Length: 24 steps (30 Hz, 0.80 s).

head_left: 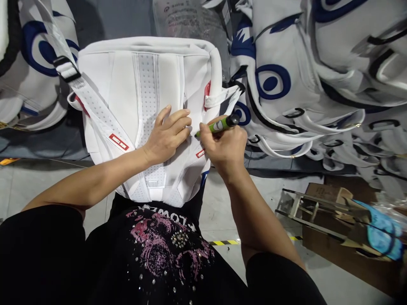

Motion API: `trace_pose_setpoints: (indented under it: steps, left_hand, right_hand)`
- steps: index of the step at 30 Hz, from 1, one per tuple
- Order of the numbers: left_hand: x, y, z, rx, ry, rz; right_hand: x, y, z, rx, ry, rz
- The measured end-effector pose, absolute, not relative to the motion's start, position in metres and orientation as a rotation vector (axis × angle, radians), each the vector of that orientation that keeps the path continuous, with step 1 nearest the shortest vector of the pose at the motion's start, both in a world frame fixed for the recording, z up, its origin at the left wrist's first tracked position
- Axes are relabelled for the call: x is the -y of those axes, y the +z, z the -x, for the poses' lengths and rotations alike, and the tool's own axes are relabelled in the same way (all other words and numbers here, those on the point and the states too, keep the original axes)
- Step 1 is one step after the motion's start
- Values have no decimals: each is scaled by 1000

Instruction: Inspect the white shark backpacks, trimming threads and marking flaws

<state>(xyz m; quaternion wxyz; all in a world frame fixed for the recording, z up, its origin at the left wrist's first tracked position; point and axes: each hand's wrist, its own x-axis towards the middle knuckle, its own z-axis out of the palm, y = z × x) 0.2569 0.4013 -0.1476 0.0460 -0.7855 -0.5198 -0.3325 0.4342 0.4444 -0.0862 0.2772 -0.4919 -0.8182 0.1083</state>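
Observation:
A white backpack lies with its back panel up, partly over the table edge and against my body. It has white shoulder straps with red labels and a black buckle at the upper left. My left hand rests on the back panel, its fingers stretched out and pressing the fabric. In my right hand is a green marker pen with a dark end. Its tip meets the backpack's surface near the right strap, just beside my left fingertips. Any mark under the tip is too small to make out.
More white backpacks with blue eye designs are piled at the right, and others stand at the left. A clear plastic bag lies behind. On the floor at the right are a metal ladder-like frame and cardboard boxes.

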Motion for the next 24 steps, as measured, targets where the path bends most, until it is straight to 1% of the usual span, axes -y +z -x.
trace_pose_setpoints:
  steps: [5,10,14,16,19,21,24]
  left_hand:
    - [-401,-147,-256,1615,-952,2398]
    - [-401,-145,-254,1462,-942,2343]
    - [-404,-131,-247,1382,-874,2384]
    - [-414,-117,-240,1363,-729,2506]
    - [-443,-87,-227,1201,-294,2706]
    - [-465,-68,-221,1115,-9,2734]
    - [-481,-40,-220,1129,223,2689]
  right_hand:
    - [-438,-87,-434,2216,275,1281]
    - [-431,-93,-429,2231,196,1233]
    - [-430,-96,-422,2209,108,1217]
    - [-431,-97,-423,2203,112,1192]
    - [-428,-95,-431,2205,42,1217]
    - [-420,-91,-438,2154,-1,1231]
    - [-399,-83,-439,2078,96,1080]
